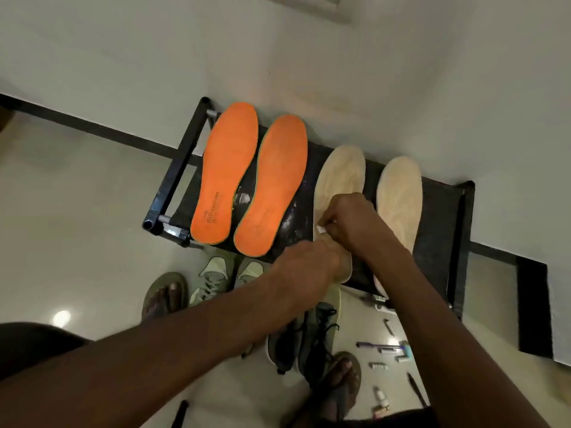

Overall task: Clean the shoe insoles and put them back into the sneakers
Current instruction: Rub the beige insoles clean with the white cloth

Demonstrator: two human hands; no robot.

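Observation:
Two orange insoles (pixel 227 174) (pixel 273 186) lie side by side on the left of a black rack top (pixel 438 217). Two beige insoles (pixel 340 174) (pixel 400 196) lie to their right. My left hand (pixel 306 267) presses down on the heel end of the left beige insole. My right hand (pixel 349 220) is closed on a small white thing (pixel 321 230), held against that same insole's middle. Light green sneakers (pixel 216 279) and dark sneakers (pixel 306 338) stand on the floor below the rack.
The rack stands against a white wall (pixel 370 72). My sandalled feet (pixel 165 295) (pixel 341 378) are on the tiled floor. Several small tubes, pens and tools (pixel 383 347) lie scattered on the floor at the right. A dark panel (pixel 534 307) leans at the far right.

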